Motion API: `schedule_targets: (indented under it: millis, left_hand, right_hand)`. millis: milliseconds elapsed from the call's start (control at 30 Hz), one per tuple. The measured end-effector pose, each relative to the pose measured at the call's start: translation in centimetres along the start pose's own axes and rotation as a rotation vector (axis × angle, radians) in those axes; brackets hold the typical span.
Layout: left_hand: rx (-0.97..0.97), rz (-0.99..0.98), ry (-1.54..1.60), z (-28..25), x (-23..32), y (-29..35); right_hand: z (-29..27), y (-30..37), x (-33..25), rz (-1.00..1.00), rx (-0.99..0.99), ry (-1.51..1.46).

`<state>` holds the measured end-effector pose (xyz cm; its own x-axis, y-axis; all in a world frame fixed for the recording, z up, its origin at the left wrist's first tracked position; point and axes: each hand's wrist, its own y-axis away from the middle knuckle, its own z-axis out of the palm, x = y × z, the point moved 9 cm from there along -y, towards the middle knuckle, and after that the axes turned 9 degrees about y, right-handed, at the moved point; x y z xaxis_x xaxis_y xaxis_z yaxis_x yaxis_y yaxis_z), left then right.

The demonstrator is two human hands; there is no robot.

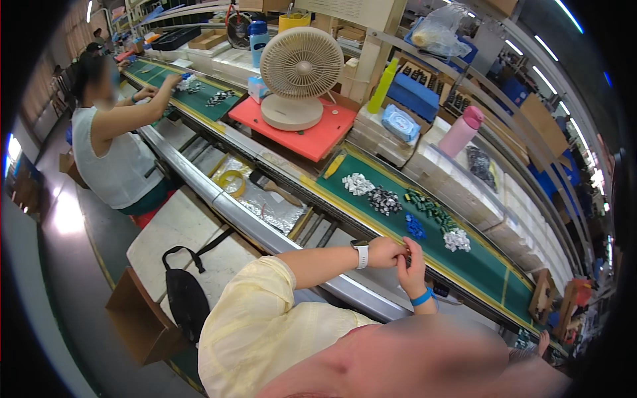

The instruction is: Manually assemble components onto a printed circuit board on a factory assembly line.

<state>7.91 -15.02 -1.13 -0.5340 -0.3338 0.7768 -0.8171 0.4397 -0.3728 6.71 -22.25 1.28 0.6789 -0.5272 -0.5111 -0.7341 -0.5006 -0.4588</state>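
Observation:
Close together at the near edge of the green conveyor belt (488, 266) are my left hand (385, 252), with a white watch at its wrist, and my right hand (413, 266), with a blue wristband. Both have their fingers drawn together, fingertips meeting; whatever lies between them is too small to make out. Just beyond, small parts sit on the belt in heaps: white pieces (358, 184), black-and-silver pieces (383, 199), green pieces (428, 207), blue pieces (415, 226) and more white pieces (456, 240) nearest my right hand.
A beige fan (302, 66) stands on a red board (292, 129) over the belt. Beyond the belt are a pink bottle (461, 131) and a wipes pack (400, 122). To the left, a co-worker (116, 146) handles parts. A tray with yellow tape (231, 182) lies beside the metal rail (259, 225).

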Motion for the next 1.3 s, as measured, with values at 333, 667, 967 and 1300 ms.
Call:
schedule_targets:
  millis: [333, 667, 967, 1300]
  left_hand:
    - [-0.144, -0.034, 0.034, 1.7, -0.5, -0.1]
    - [-0.174, -0.099, 0.039, 2.1, -0.8, 0.5]
    - [-0.145, -0.108, 0.013, 2.0, -1.2, 0.4]
    - [-0.149, -0.115, 0.034, 1.9, -1.0, 0.4]
  right_hand:
    - [2.0, 1.8, 5.1, 0.336, -0.123, -0.486]
    - [3.1, 2.5, 5.7, 0.379, -0.223, -0.466]
    - [3.1, 1.9, 5.0, 0.412, -0.298, -0.480]
    - [4.0, 2.6, 5.8, 0.448, -0.340, -0.579]
